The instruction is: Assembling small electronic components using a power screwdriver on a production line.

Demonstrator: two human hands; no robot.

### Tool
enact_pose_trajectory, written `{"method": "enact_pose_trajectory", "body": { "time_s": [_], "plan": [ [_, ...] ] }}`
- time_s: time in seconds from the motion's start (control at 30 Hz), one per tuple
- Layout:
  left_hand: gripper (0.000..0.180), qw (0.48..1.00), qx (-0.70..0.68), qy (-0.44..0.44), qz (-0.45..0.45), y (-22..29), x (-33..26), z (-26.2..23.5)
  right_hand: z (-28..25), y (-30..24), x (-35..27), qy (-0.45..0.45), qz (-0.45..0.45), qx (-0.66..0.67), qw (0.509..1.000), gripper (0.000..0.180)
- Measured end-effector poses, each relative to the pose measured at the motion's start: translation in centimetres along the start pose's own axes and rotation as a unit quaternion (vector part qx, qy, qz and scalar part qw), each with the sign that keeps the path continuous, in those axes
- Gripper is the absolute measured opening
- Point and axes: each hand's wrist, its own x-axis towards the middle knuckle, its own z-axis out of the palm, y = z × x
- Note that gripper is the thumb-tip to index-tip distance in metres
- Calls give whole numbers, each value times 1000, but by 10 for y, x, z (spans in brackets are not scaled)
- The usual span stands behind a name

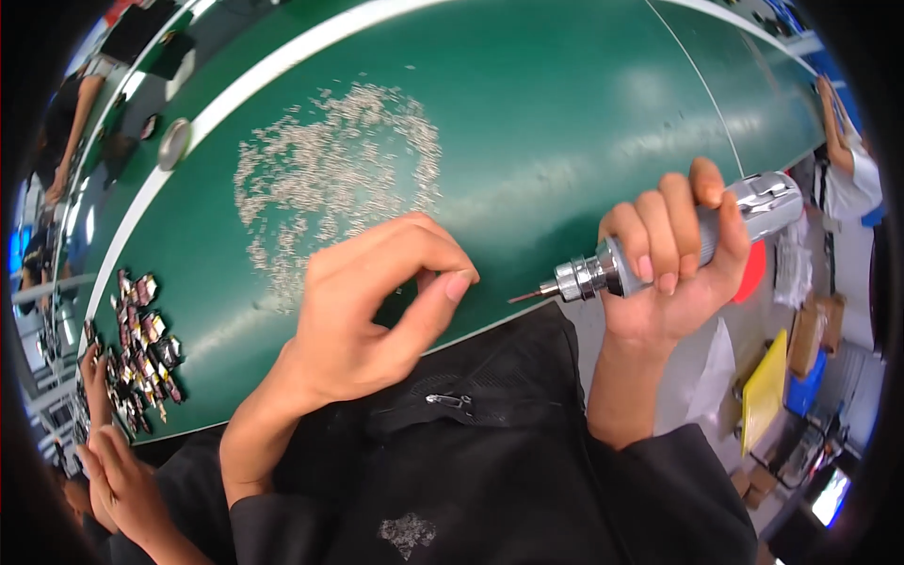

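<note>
My right hand [664, 250] is wrapped round a grey and silver electric screwdriver [767, 202]. Its thin bit [527, 297] points left, just over the table's near edge. My left hand [377, 301] is in a pinch, thumb against forefinger; whatever lies between the fingertips is hidden or too small to make out. Past that hand, a wide scatter of tiny silvery pieces [320, 155], pin- or screw-like, lies on the green tabletop [546, 122]. The left hand covers part of the tabletop beside the near edge of this scatter.
A heap of small dark and shiny parts [141, 348] lies at the table's left end. Beside it are another person's hands [122, 480]. A round metal lid or dish [174, 144] rests on the white strip. On the right are cardboard boxes [817, 330] and a yellow panel [763, 391].
</note>
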Motion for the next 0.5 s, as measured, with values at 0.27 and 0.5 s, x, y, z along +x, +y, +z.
{"method": "enact_pose_trajectory", "body": {
  "time_s": [0.27, 0.5],
  "plan": [
    [5, 929, -344, 7, -136, -6, -11, 21, 26, -2, -7, 38, -86, 34, 995, 16],
    [23, 924, -363, -6, -122, -7, -13, 23, 30, 7, -4, 33, -83, 32, 996, 16]
  ]
}}
